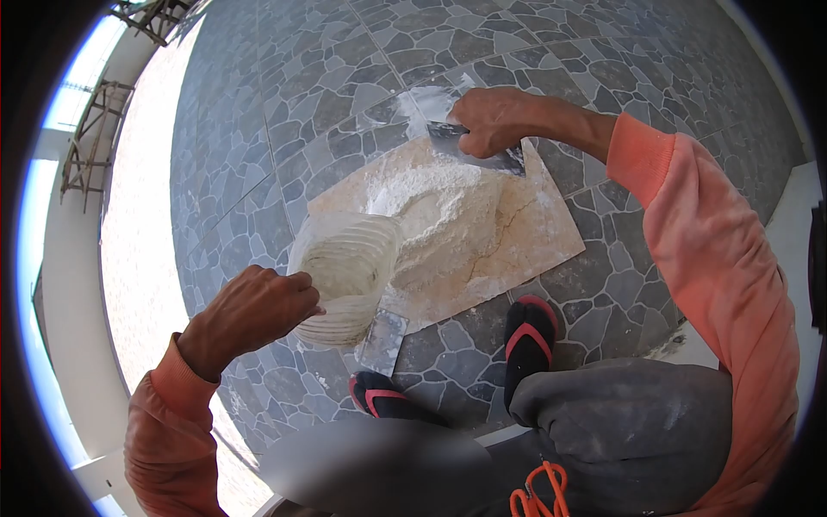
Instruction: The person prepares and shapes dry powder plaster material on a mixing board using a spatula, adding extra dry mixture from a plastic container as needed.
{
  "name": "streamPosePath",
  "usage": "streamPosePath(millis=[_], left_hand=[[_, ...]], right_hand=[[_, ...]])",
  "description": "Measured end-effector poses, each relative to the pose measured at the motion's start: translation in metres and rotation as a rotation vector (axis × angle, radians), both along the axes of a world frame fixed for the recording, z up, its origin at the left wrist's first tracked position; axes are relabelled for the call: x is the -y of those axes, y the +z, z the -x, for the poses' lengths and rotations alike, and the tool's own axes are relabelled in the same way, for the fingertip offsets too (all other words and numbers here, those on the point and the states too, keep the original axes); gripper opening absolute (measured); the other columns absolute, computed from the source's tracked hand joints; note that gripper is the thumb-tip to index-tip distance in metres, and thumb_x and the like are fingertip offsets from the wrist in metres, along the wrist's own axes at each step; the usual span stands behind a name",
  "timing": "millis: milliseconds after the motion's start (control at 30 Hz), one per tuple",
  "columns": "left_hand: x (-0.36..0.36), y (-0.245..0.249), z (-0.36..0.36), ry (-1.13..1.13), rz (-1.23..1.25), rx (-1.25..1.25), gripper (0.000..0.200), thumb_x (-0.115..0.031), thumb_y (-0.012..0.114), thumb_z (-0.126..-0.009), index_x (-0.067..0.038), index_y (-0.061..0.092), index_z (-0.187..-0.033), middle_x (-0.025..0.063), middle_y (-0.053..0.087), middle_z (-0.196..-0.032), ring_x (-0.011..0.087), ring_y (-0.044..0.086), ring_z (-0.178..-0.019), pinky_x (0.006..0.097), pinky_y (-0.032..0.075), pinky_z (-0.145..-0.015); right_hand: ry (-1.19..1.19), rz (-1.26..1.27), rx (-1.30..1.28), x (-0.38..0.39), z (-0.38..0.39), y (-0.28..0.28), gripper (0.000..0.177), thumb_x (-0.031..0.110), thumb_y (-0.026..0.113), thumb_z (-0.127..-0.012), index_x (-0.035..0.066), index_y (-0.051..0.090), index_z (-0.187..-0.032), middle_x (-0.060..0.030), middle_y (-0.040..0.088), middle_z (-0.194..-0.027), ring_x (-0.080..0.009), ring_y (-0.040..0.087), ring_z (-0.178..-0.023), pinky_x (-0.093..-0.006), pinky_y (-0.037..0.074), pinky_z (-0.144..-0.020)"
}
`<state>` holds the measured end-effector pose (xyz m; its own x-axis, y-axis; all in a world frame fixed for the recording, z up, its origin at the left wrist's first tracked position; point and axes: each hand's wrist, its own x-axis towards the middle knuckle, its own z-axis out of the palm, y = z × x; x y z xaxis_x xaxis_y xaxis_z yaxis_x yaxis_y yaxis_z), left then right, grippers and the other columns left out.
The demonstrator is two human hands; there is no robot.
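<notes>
between the hands, the powder heap is flanked: a scraper blade is gripped by the nearer right hand at the board's far edge, a ribbed bucket by the left hand.

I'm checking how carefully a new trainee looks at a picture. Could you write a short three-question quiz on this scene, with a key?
1. Multiple choice: what is the left hand holding?
a) a sandal
b) the bucket
c) the orange cord

2. True or false: the heap of white powder lies on the board.

3. Fill in the blank: the right hand holds a flat ____.

Key: 1. b; 2. true; 3. scraper.
</notes>
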<state>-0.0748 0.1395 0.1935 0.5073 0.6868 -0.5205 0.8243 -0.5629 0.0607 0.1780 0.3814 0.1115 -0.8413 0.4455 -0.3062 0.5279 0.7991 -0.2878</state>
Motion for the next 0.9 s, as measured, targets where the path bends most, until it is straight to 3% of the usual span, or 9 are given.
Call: streamPosePath(millis=[567, 667, 900], left_hand=[[-0.0008, 0.0044, -0.0037, -0.002, 0.017, -0.019, 0.017, -0.019, 0.071, -0.083, -0.004, 0.067, -0.077, 0.0088, 0.067, -0.077, 0.0186, 0.066, -0.057, 0.0302, 0.053, -0.053], [0.0023, -0.0015, 0.0028, -0.012, -0.008, -0.006, 0.022, -0.027, 0.069, -0.085, -0.006, 0.068, -0.080, 0.0058, 0.066, -0.072, 0.0163, 0.062, -0.052, 0.0304, 0.050, -0.050], [0.0027, -0.0007, 0.0026, -0.002, -0.004, -0.013, 0.023, -0.027, 0.069, -0.085, -0.006, 0.067, -0.079, 0.0055, 0.065, -0.072, 0.0171, 0.062, -0.052, 0.0309, 0.050, -0.050]], right_hand=[[0.014, -0.017, 0.037, -0.0014, 0.0021, -0.0009, 0.033, 0.020, 0.053, -0.073, -0.009, 0.062, -0.085, -0.0281, 0.064, -0.078, -0.0384, 0.065, -0.073, -0.0469, 0.051, -0.068], [0.021, -0.009, 0.045, -0.0026, 0.0024, -0.0021, 0.033, 0.020, 0.053, -0.073, -0.009, 0.062, -0.085, -0.0280, 0.064, -0.078, -0.0385, 0.064, -0.073, -0.0471, 0.051, -0.068], [0.020, -0.012, 0.041, -0.0023, 0.0021, -0.0022, 0.034, 0.021, 0.053, -0.073, -0.009, 0.062, -0.087, -0.0282, 0.064, -0.080, -0.0387, 0.065, -0.075, -0.0469, 0.051, -0.069]])
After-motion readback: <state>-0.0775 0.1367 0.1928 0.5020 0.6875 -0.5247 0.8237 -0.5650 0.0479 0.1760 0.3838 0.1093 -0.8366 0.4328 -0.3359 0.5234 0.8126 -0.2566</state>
